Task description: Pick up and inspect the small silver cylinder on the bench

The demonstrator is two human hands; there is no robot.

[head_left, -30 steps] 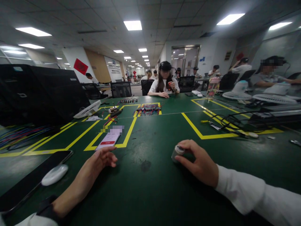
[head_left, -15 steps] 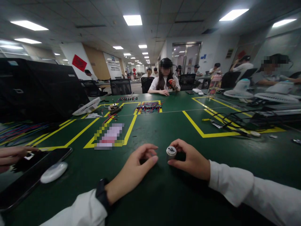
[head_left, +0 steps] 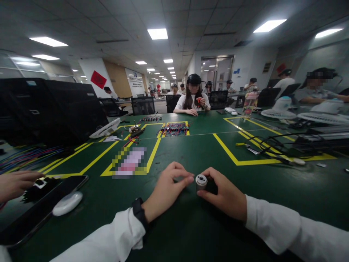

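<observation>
My right hand [head_left: 225, 193] is closed around a small silver cylindrical motor [head_left: 201, 184]. The motor is held upright, its round end face with a central shaft and small dark holes turned up. Just left of it, my left hand [head_left: 170, 187] has thumb and forefinger drawn together at the tips, close beside the motor's top but apart from it. Anything between those fingertips is too small to make out. A dark band circles my left wrist.
On the green table [head_left: 174, 240], a phone [head_left: 65, 182] and a white oval case [head_left: 67, 203] lie left, near another person's hand [head_left: 17, 185]. Farther off are bundled wires [head_left: 176, 129], a pixelated sheet [head_left: 131, 162] and black cables [head_left: 268, 143]. A person [head_left: 193, 96] sits opposite.
My left hand has moved right toward the motor, and its thumb and forefinger have come together. The right hand keeps its hold on the motor. The view has tilted up slightly.
</observation>
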